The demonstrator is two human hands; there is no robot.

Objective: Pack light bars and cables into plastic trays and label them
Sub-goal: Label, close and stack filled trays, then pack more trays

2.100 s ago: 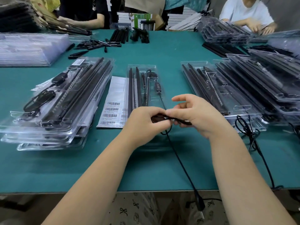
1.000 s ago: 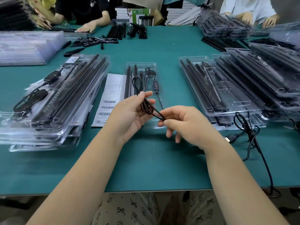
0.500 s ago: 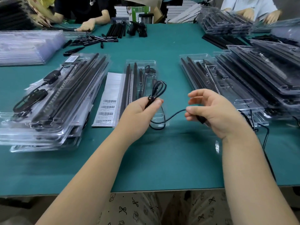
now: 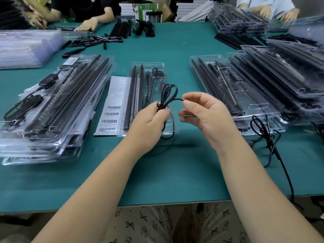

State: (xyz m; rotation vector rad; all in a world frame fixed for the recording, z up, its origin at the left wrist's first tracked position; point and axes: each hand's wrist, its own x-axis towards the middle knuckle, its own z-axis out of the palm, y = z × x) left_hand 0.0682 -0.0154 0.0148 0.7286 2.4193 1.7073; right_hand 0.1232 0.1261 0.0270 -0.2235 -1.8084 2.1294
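A thin black cable [image 4: 168,92] is gathered into loops over the near end of a clear plastic tray [image 4: 158,64] that holds black light bars [image 4: 130,99]. My left hand [image 4: 149,126] grips the bundled loops, which stick up above the fist while one loop hangs below it. My right hand [image 4: 206,114] pinches the free strand of the same cable between thumb and forefinger, just right of the bundle. A sheet of barcode labels [image 4: 112,109] lies to the left of the tray.
Stacks of packed trays sit at left [image 4: 52,102] and right [image 4: 245,92] on the green table [image 4: 175,172]. A loose black cable [image 4: 266,137] lies at right and runs off the front edge. Loose bars and other people's hands are at the far side.
The cable's long tail, earlier hanging off the table edge, has been coiled into loops in my left hand. My right hand has come closer to the bundle, shortening the free strand.
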